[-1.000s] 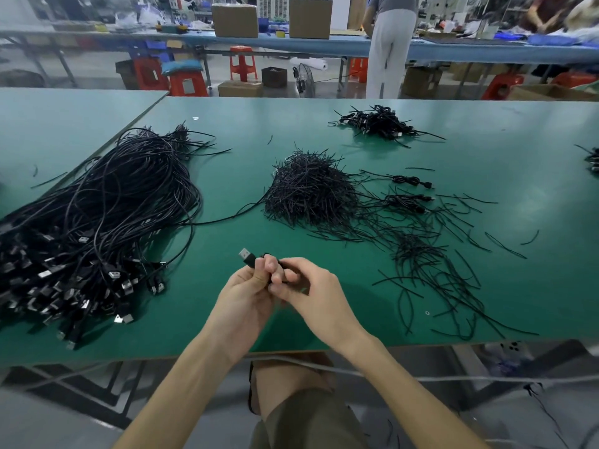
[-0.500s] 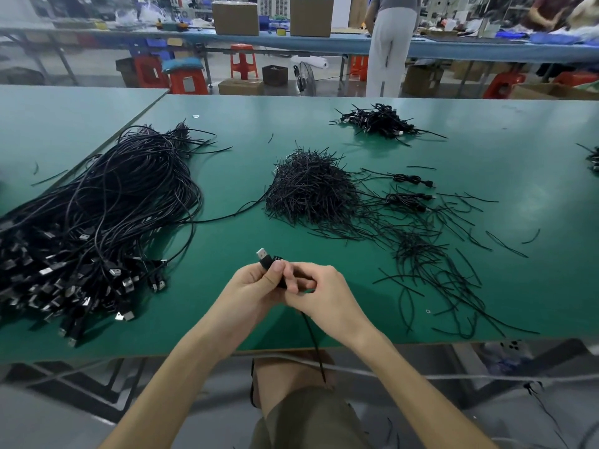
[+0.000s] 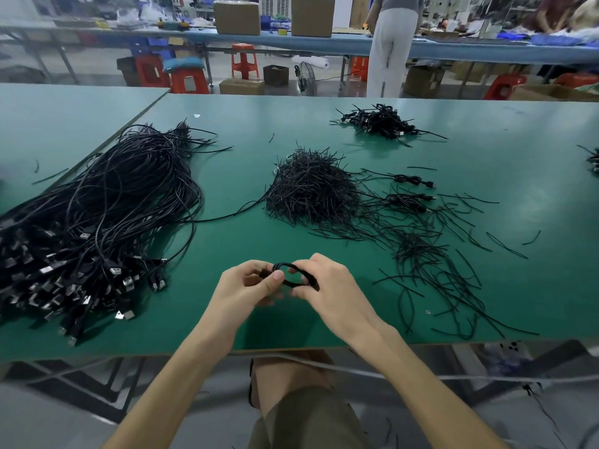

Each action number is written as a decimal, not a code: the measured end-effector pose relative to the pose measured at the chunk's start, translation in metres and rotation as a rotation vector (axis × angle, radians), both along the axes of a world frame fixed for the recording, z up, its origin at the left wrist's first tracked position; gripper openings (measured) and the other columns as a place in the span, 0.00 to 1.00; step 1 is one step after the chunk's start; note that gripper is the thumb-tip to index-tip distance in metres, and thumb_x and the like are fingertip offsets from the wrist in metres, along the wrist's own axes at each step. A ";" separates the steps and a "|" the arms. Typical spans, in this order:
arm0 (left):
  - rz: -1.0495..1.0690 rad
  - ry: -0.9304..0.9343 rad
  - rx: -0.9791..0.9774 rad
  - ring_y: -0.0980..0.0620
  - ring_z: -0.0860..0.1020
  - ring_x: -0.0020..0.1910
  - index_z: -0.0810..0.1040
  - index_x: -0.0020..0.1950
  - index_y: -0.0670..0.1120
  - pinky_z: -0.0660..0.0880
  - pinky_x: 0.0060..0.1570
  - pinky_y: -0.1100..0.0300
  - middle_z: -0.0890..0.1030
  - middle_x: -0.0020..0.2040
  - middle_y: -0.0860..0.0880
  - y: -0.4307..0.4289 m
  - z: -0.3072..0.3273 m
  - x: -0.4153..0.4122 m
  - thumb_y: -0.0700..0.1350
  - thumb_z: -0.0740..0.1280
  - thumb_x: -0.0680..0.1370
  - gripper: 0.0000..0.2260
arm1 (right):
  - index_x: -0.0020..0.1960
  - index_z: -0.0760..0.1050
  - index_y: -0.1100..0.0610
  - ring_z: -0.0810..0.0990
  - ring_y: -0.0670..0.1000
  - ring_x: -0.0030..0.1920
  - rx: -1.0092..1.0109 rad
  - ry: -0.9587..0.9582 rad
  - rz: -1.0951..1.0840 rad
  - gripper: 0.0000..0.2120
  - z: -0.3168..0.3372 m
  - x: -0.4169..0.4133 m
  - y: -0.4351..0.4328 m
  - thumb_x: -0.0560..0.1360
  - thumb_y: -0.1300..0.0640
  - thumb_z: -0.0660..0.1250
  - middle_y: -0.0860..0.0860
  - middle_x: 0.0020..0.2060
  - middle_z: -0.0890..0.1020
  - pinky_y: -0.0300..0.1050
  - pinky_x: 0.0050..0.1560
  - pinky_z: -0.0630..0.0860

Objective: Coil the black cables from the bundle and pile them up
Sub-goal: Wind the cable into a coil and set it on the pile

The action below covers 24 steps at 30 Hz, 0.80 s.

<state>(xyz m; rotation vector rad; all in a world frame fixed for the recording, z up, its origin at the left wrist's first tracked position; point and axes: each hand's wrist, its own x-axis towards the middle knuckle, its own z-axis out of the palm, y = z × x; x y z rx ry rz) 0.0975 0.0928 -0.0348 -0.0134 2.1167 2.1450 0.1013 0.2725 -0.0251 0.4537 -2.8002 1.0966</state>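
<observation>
Thumbs and fingertips of both hands are clamped on a small black coil [image 3: 281, 266]. The left hand [image 3: 244, 288] pinches its left side and the right hand [image 3: 334, 288] curls round the other, low over the table [image 3: 324, 322] at 6 o'clock. This cable looks nearly wound, not yet tied. A modest pile of finished coils [image 3: 379, 122] lies at 1 o'clock. The bundle [image 3: 97, 218] at 9 o'clock is large, so most of the work probably remains. Loose ties [image 3: 311, 189] heap at 12. No writing is legible.

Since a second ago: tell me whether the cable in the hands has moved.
Yes. The cable has been gathered up: its tail hung below the table edge; now it is a loop above it.
</observation>
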 end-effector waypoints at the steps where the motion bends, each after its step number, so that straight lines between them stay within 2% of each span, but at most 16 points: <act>1: 0.006 -0.006 -0.003 0.51 0.83 0.37 0.81 0.50 0.38 0.80 0.39 0.62 0.84 0.39 0.46 -0.001 0.000 0.000 0.40 0.73 0.77 0.06 | 0.65 0.78 0.52 0.74 0.46 0.46 0.033 0.005 0.008 0.15 -0.001 0.000 0.000 0.78 0.57 0.71 0.43 0.44 0.73 0.46 0.51 0.75; 4: -0.002 0.002 -0.028 0.50 0.81 0.35 0.81 0.50 0.36 0.79 0.38 0.63 0.83 0.37 0.43 0.001 -0.003 0.001 0.40 0.72 0.77 0.06 | 0.69 0.75 0.54 0.74 0.46 0.54 0.093 0.020 0.014 0.17 -0.005 0.000 -0.001 0.80 0.59 0.69 0.44 0.51 0.74 0.47 0.57 0.75; 7: 0.000 0.016 -0.060 0.50 0.81 0.35 0.81 0.49 0.36 0.78 0.39 0.64 0.83 0.36 0.42 0.003 -0.004 -0.001 0.39 0.71 0.79 0.06 | 0.69 0.73 0.56 0.74 0.48 0.58 0.089 -0.023 0.008 0.16 -0.009 0.000 -0.003 0.81 0.58 0.67 0.49 0.57 0.78 0.48 0.60 0.74; 12: -0.069 -0.005 -0.105 0.49 0.84 0.38 0.80 0.50 0.36 0.80 0.43 0.62 0.85 0.38 0.43 -0.002 -0.008 -0.005 0.40 0.71 0.80 0.07 | 0.58 0.72 0.56 0.80 0.53 0.50 0.221 -0.058 0.017 0.05 -0.014 0.001 -0.001 0.84 0.57 0.63 0.52 0.52 0.80 0.49 0.48 0.77; 15: -0.095 -0.018 -0.192 0.49 0.84 0.38 0.81 0.49 0.39 0.81 0.44 0.59 0.85 0.36 0.45 -0.007 -0.011 -0.012 0.42 0.71 0.80 0.06 | 0.56 0.72 0.57 0.80 0.54 0.48 0.290 -0.024 0.062 0.06 -0.014 0.003 -0.001 0.85 0.54 0.60 0.52 0.49 0.80 0.50 0.46 0.76; 17: -0.106 0.037 -0.345 0.53 0.83 0.36 0.81 0.48 0.43 0.80 0.43 0.59 0.85 0.36 0.48 -0.007 -0.014 -0.016 0.46 0.71 0.80 0.06 | 0.55 0.71 0.57 0.79 0.55 0.47 0.330 0.002 0.075 0.07 -0.014 0.003 -0.001 0.86 0.54 0.58 0.52 0.49 0.80 0.51 0.44 0.75; 18: -0.103 0.092 -0.475 0.56 0.81 0.36 0.80 0.48 0.46 0.78 0.43 0.62 0.84 0.36 0.50 -0.007 -0.016 -0.017 0.49 0.70 0.80 0.07 | 0.54 0.71 0.56 0.79 0.55 0.47 0.350 0.016 0.079 0.07 -0.014 0.002 -0.001 0.86 0.54 0.58 0.52 0.48 0.79 0.51 0.44 0.75; 20: -0.112 0.232 -0.704 0.62 0.78 0.41 0.78 0.51 0.51 0.71 0.42 0.70 0.81 0.43 0.55 -0.005 -0.018 -0.016 0.54 0.66 0.82 0.07 | 0.54 0.71 0.56 0.78 0.54 0.48 0.381 0.041 0.089 0.06 -0.015 0.000 0.000 0.86 0.56 0.57 0.51 0.48 0.78 0.51 0.44 0.75; 21: -0.141 0.296 -0.765 0.62 0.77 0.45 0.78 0.55 0.53 0.70 0.44 0.70 0.79 0.47 0.57 -0.004 -0.016 -0.014 0.54 0.64 0.83 0.08 | 0.55 0.71 0.56 0.78 0.54 0.49 0.397 0.051 0.093 0.04 -0.016 -0.001 0.001 0.86 0.58 0.58 0.51 0.49 0.78 0.52 0.45 0.76; 22: -0.182 0.366 -0.840 0.61 0.75 0.48 0.77 0.59 0.53 0.69 0.48 0.69 0.77 0.50 0.57 -0.003 -0.016 -0.013 0.55 0.60 0.84 0.10 | 0.56 0.71 0.55 0.77 0.53 0.49 0.414 0.061 0.094 0.04 -0.017 -0.002 0.001 0.86 0.60 0.58 0.50 0.49 0.78 0.51 0.45 0.76; 24: -0.279 0.560 -1.095 0.53 0.72 0.52 0.77 0.63 0.53 0.68 0.55 0.60 0.75 0.52 0.55 -0.003 -0.014 -0.013 0.55 0.53 0.85 0.16 | 0.54 0.70 0.54 0.75 0.51 0.49 0.443 0.084 0.098 0.05 -0.019 -0.005 0.003 0.85 0.62 0.58 0.48 0.48 0.76 0.48 0.42 0.73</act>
